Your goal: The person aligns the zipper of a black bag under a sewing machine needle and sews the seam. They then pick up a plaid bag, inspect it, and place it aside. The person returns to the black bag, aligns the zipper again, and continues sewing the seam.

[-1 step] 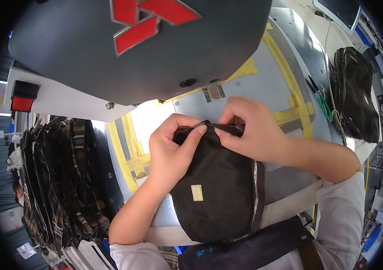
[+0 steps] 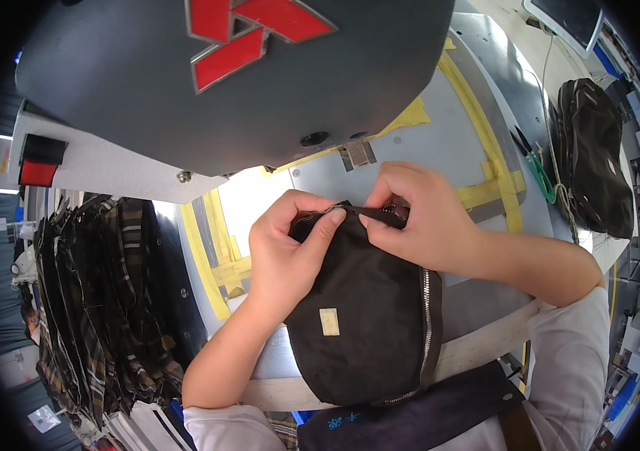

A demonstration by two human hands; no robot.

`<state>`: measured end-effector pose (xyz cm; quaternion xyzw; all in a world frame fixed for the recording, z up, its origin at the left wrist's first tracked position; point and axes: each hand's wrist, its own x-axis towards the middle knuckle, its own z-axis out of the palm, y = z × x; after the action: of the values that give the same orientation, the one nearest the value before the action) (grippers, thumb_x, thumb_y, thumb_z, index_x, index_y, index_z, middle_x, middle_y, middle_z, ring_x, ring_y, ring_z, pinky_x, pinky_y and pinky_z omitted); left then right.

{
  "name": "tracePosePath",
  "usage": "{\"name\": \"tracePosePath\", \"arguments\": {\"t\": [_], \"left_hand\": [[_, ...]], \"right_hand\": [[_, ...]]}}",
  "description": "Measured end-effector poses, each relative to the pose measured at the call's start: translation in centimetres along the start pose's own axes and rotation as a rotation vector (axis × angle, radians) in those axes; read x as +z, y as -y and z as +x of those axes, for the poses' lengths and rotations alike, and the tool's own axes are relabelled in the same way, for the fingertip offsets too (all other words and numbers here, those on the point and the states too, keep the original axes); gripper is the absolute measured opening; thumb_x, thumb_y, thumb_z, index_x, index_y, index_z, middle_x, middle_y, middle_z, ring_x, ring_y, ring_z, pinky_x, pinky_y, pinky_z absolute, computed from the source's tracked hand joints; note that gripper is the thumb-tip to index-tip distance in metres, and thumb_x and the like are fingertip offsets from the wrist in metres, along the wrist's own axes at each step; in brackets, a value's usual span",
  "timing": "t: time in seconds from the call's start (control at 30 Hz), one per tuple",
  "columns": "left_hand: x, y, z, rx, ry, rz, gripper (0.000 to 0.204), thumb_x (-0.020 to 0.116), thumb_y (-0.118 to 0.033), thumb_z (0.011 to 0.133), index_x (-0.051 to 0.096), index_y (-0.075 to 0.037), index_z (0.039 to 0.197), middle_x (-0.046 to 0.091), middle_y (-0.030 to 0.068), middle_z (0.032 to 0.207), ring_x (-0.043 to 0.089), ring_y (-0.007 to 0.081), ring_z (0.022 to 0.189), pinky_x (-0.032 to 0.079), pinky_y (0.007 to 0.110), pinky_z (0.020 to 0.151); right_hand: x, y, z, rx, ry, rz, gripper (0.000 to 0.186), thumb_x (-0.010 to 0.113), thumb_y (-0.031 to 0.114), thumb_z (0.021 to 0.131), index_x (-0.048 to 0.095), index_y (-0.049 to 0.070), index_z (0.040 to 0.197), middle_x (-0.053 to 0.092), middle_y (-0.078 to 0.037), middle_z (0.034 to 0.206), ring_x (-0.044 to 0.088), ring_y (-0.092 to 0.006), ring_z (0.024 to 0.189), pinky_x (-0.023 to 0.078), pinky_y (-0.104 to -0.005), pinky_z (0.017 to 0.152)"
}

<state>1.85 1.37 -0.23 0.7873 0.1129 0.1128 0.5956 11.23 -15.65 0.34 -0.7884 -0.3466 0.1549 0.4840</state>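
A dark brown fabric panel hangs over the front edge of the worktable, with a small cream label and a metal zipper along its right and lower edge. At its top edge, my left hand pinches the cloth between thumb and forefinger. Close beside it, my right hand is closed on the zipper's end, a dark tape strip with teeth showing at the fingers. The two fingertips are a short gap apart. My palms hide part of the panel's upper edge.
A large dark grey sewing machine head with a red emblem overhangs the metal table, which bears yellow tape. Green-handled scissors and a stack of dark pieces lie right. Plaid and dark fabric pieces hang left.
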Motion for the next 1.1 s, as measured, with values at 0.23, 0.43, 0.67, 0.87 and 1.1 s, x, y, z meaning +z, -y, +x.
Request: {"name": "tracePosePath", "arguments": {"t": [0.23, 0.43, 0.67, 0.87, 1.1], "left_hand": [[-0.1, 0.5, 0.4, 0.017, -0.019, 0.055, 0.009, 0.069, -0.004, 0.083, 0.063, 0.002, 0.087, 0.066, 0.0052, 0.08, 0.06, 0.0099, 0.075, 0.048, 0.024, 0.072], [0.1, 0.0, 1.2, -0.046, 0.018, 0.096, 0.011, 0.068, -0.006, 0.083, 0.064, 0.002, 0.088, 0.066, 0.0061, 0.079, 0.06, 0.0112, 0.073, 0.048, 0.025, 0.072], [0.2, -0.2, 2.0, -0.047, 0.019, 0.183, 0.017, 0.069, -0.013, 0.081, 0.066, 0.001, 0.089, 0.066, 0.0081, 0.08, 0.06, 0.0147, 0.072, 0.048, 0.028, 0.071], [1.5, -0.7, 3.3, 0.014, -0.013, 0.49, 0.018, 0.068, -0.014, 0.077, 0.066, 0.001, 0.086, 0.067, 0.0131, 0.079, 0.065, 0.0253, 0.074, 0.05, 0.032, 0.071], [1.1, -0.6, 5.2, -0.046, 0.104, 0.453, 0.02, 0.068, -0.016, 0.078, 0.065, 0.001, 0.088, 0.067, 0.0097, 0.08, 0.063, 0.0169, 0.074, 0.047, 0.029, 0.071]], "right_hand": [[0.5, -1.0, 0.4, -0.108, -0.056, -0.102, 0.019, 0.072, 0.016, 0.074, 0.059, 0.004, 0.08, 0.061, -0.009, 0.076, 0.06, -0.0256, 0.071, 0.047, -0.037, 0.066], [-0.5, -1.9, 1.2, -0.184, -0.031, -0.115, 0.013, 0.07, 0.017, 0.078, 0.065, 0.006, 0.082, 0.063, -0.008, 0.076, 0.061, -0.0231, 0.07, 0.048, -0.034, 0.065], [-1.7, -1.9, 1.7, -0.062, -0.001, -0.084, 0.014, 0.07, 0.019, 0.08, 0.067, 0.006, 0.085, 0.063, -0.007, 0.077, 0.062, -0.0208, 0.068, 0.048, -0.0329, 0.062], [-2.6, -0.5, 3.0, 0.242, 0.062, -0.151, 0.015, 0.067, 0.017, 0.079, 0.062, 0.006, 0.087, 0.064, -0.006, 0.077, 0.062, -0.0223, 0.071, 0.048, -0.0346, 0.064], [-3.1, -0.2, 4.7, 0.25, 0.124, -0.325, 0.017, 0.063, 0.016, 0.075, 0.06, 0.007, 0.089, 0.066, -0.008, 0.083, 0.064, -0.026, 0.081, 0.049, -0.0379, 0.07]]}}
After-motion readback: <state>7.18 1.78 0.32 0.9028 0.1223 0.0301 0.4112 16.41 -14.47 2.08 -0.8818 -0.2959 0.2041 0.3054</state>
